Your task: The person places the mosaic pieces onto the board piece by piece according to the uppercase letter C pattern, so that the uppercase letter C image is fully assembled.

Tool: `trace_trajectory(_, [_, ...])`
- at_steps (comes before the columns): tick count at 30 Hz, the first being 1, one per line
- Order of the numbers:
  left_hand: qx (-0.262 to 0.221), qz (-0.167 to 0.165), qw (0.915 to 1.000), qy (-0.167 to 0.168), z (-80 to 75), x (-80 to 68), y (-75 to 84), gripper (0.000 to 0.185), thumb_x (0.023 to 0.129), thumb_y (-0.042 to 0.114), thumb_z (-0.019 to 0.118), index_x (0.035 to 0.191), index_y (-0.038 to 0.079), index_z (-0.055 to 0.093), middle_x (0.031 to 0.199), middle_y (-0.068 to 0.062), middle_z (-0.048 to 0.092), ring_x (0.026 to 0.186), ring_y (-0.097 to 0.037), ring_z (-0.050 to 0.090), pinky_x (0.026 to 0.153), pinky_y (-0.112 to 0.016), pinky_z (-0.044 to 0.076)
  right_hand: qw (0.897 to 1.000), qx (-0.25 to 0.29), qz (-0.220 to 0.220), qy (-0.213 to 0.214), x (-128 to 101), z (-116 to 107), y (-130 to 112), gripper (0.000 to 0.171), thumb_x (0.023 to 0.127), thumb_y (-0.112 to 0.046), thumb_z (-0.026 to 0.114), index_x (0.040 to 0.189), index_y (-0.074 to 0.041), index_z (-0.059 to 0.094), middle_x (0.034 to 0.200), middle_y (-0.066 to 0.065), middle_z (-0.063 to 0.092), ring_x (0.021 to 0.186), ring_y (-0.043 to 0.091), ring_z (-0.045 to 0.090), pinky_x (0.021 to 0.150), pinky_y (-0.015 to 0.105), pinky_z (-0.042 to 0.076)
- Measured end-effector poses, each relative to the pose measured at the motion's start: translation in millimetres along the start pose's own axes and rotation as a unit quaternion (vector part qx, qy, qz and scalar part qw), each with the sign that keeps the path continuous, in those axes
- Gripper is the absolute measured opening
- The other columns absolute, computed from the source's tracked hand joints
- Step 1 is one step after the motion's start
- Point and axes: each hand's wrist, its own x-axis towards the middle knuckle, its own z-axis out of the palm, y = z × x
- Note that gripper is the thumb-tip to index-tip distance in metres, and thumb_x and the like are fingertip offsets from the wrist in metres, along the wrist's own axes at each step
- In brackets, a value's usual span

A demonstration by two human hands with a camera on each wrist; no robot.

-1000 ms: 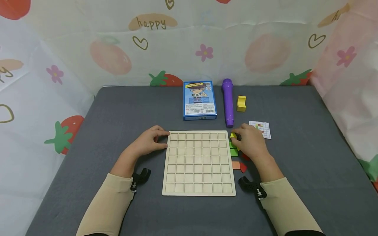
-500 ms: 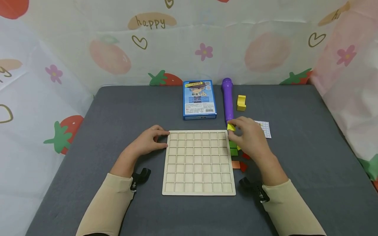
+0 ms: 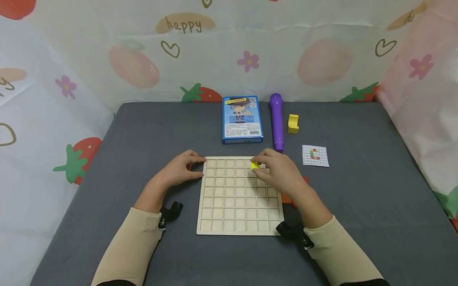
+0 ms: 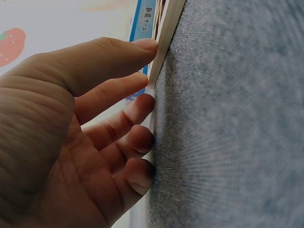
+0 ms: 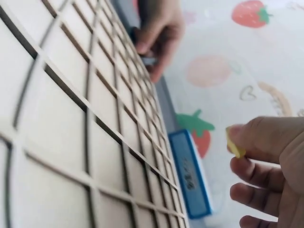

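A pale wooden grid board [image 3: 223,214] lies flat in the middle of the dark cloth. In the head view my left hand [image 3: 180,170] touches its left edge near the far corner, thumb and index fingertips on the rim. The left wrist view shows the other fingers of that hand [image 4: 90,128] loosely bent beside the board. Between thumb and index finger, my right hand [image 3: 280,171] pinches a small yellow tile [image 3: 255,165] above the board's far right squares. In the right wrist view this yellow tile [image 5: 233,142] is held up off the grid.
An orange tile [image 3: 286,199] and a red tile [image 3: 305,180] show beside the board's right edge, partly behind the right arm. Farther back are a patterned grid card [image 3: 315,155], a purple microphone [image 3: 276,121], a yellow notched block [image 3: 293,124] and a blue box [image 3: 242,121].
My right hand has picked the yellow tile up from the pieces right of the board and carried it left over the grid. The left hand stays at the board's edge.
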Motion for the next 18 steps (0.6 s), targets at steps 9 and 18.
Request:
trace_trajectory(9, [0.014,0.011,0.9998,-0.003,-1.3,0.7,0.0,0.047,0.084,0.025,0.073,0.128,0.010,0.061,0.113,-0.003,0.051,0.080,-0.018,0.046,0.070,-0.034,0.040,0.998,-0.049,-0.003,-0.033,7,31,1,0.026,0.088,-0.021,0.065,0.112,-0.013,0.071,0.097,-0.002,0.059,0.081,0.013,0.056,0.072,0.034,0.045])
trace_trajectory(18, [0.014,0.006,0.9999,0.003,-1.9,1.0,1.3,0.047,0.083,0.022,0.074,0.127,0.010,0.062,0.112,-0.004,0.052,0.073,-0.018,0.045,0.065,-0.034,0.040,0.996,-0.084,-0.004,-0.002,8,40,6,0.017,0.086,-0.026,0.070,0.099,-0.018,0.077,0.088,-0.005,0.056,0.077,0.014,0.054,0.066,0.035,0.044])
